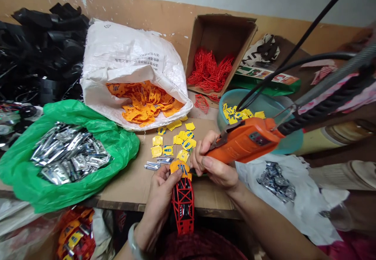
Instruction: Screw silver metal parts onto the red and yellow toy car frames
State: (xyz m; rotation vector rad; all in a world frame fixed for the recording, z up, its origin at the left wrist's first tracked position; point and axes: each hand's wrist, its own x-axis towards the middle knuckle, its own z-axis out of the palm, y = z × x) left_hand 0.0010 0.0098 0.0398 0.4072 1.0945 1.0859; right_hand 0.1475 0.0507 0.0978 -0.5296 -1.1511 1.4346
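My left hand (161,191) pinches a toy car body at its upper end, the thumb pressing on the orange panel (181,167). Below that panel runs the car's red lattice frame (184,201), with black parts showing through it. My right hand (216,166) is wrapped round an orange electric screwdriver (246,140), which points toward the orange panel. Fingers hide the screwdriver's tip, so I cannot tell whether it touches the car. Just beyond lie several yellow panels (157,151) and a few silver strips (152,166) on the cardboard (123,177).
A green bag (123,142) of silver parts stands left, below a white sack (129,44) of orange panels. Behind are a cardboard box (192,44) of red frames and a teal basin (282,142) of yellow panels. The screwdriver's cable (308,58) crosses the right side.
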